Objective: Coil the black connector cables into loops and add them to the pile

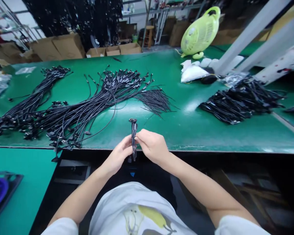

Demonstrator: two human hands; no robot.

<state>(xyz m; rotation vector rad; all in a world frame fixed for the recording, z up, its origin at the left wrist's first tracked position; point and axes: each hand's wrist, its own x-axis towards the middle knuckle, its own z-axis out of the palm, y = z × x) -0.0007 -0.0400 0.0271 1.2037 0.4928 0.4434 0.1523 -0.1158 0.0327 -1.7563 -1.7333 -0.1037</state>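
Note:
A black cable, folded into a narrow upright bundle, stands at the table's front edge, its metal-tipped plug at the top. My left hand is closed on it from the left. From the right, my right hand pinches at the bundle's middle; whether a thin tie is between those fingertips is too small to tell. Beyond my hands lies a fan of thin black ties. Beside it stretches a large heap of unfolded black cables, with plugs at both ends.
Another bunch of loose cables lies at the far left. Folded cable bundles are piled on the right. Behind stand a green fan, a white bag and slanting posts. A purple ring-shaped object rests on the lower left surface.

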